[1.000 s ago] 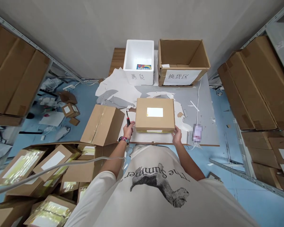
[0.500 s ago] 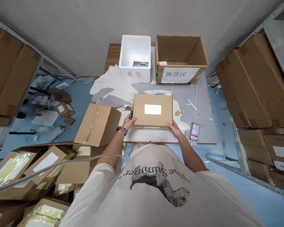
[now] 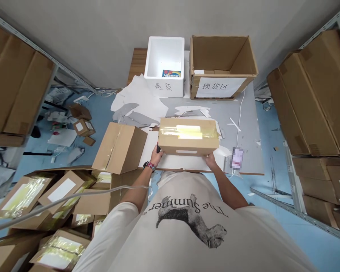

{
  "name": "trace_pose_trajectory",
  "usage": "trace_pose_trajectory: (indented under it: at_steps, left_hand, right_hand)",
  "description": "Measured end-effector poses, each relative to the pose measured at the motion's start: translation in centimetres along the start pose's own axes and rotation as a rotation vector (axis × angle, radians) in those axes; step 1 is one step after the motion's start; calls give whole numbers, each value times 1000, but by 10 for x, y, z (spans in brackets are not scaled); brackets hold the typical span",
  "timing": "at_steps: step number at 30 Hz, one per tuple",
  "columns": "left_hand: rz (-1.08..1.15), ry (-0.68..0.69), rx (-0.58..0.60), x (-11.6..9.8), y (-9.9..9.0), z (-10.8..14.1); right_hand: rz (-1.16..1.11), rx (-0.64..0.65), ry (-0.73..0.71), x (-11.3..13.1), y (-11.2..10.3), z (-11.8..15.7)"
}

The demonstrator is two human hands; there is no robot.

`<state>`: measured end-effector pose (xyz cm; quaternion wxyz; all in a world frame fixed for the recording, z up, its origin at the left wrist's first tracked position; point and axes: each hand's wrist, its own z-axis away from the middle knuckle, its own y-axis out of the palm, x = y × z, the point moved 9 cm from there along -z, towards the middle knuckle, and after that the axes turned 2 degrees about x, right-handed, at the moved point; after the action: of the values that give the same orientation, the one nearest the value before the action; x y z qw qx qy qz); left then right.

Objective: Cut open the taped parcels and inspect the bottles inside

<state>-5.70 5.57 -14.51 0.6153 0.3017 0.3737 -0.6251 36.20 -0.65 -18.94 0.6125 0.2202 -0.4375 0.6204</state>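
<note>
We had the taped cardboard box (image 3: 188, 136) lying with its long axis across our body, about evenly between the left hand (image 3: 155, 156) and right hand (image 3: 211, 161), both at its near edge, their fingers too hidden to tell whether apart or clamped.

Both arms reach forward, the left hand (image 3: 156, 156) and right hand (image 3: 211, 161) well apart, fingers partly hidden.

Table (image 3: 246, 132): foam box (image 3: 164, 88) far left, open carton (image 3: 222, 64) far right, parcel (image 3: 188, 136) near middle
Left of parcel: taped carton (image 3: 119, 148)
Near left: stacked cartons (image 3: 59, 204)
</note>
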Motion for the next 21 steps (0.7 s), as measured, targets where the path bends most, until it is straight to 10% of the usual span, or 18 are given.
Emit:
trace_pose_trajectory:
  at_steps: [6, 14, 17, 21]
  left_hand:
    - [105, -162, -163, 13, -33, 18]
    - [553, -48, -373, -59, -73, 21]
    - [581, 64, -183, -104, -48, 26]
    - [450, 220, 20, -145, 4, 42]
  right_hand:
    - [2, -54, -25, 1, -39, 23]
    - [-135, -440, -350, 111, -107, 54]
    - [-37, -461, -519, 172, -91, 78]
    - [-44, -219, -603, 227, -17, 101]
